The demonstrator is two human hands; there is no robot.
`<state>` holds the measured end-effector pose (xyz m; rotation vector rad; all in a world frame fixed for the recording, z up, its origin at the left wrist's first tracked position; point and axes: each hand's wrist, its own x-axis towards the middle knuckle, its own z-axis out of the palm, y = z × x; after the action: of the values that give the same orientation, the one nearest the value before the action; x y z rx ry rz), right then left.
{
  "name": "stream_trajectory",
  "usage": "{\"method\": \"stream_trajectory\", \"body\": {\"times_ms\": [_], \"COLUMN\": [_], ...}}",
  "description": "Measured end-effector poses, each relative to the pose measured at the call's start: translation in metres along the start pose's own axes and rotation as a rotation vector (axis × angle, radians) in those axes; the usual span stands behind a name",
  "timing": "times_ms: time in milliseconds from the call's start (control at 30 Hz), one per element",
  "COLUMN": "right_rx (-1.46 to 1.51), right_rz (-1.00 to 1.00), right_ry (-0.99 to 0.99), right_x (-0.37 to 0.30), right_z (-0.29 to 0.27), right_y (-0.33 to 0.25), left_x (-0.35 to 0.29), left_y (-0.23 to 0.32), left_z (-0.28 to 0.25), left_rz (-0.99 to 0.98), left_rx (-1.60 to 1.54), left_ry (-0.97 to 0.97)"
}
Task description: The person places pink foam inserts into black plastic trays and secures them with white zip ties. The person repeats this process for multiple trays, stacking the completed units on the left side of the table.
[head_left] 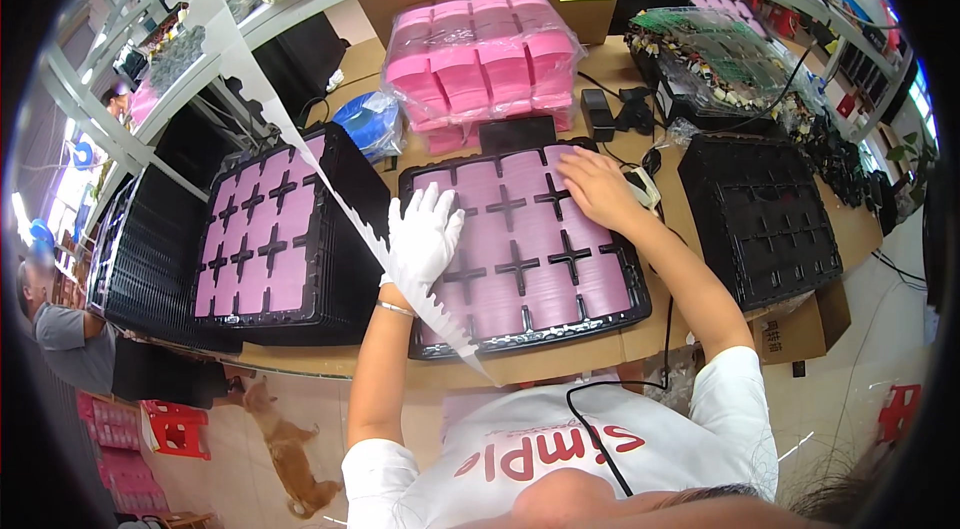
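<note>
In front of me lies a black plastic tray (516, 267), its compartments filled with flat pink pieces (530, 174) between black cross-shaped dividers. My left hand (424, 234), in a white glove, rests on the tray's left side with its fingers stretched out. Bare, my right hand (597, 187) lies over the pink pieces at the tray's far right corner, fingers extended. Neither hand appears to grip anything. A white strip with a jagged edge (430, 314) crosses in front of my left wrist and the tray's near left part.
At left is a tall stack of black trays topped with pink pieces (258, 229). Plastic-wrapped pink blocks (485, 59) stand behind; black trays (765, 214) sit at right. Green boards with wires (720, 49) are far right. A black cable (668, 329) hangs nearby. A dog (290, 449) lies on the floor.
</note>
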<state>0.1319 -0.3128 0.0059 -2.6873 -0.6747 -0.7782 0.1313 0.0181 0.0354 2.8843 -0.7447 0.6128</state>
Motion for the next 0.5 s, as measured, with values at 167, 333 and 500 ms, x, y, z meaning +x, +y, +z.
{"method": "stream_trajectory", "body": {"times_ms": [167,333,500], "right_rx": [0.118,-0.142,-0.106], "right_rz": [0.008,-0.054,0.051], "right_ry": [0.068,-0.191,-0.149], "right_x": [0.036,0.048,0.042], "right_z": [0.003,-0.011,-0.005], "right_y": [0.023,0.018,0.027], "left_x": [0.007,0.001,0.003], "left_y": [0.002,0.000,-0.010], "left_z": [0.000,-0.002,0.003], "left_rz": [0.023,-0.009,-0.009], "left_rx": [-0.084,-0.136,-0.091], "left_ry": [-0.047,-0.098,-0.049]}}
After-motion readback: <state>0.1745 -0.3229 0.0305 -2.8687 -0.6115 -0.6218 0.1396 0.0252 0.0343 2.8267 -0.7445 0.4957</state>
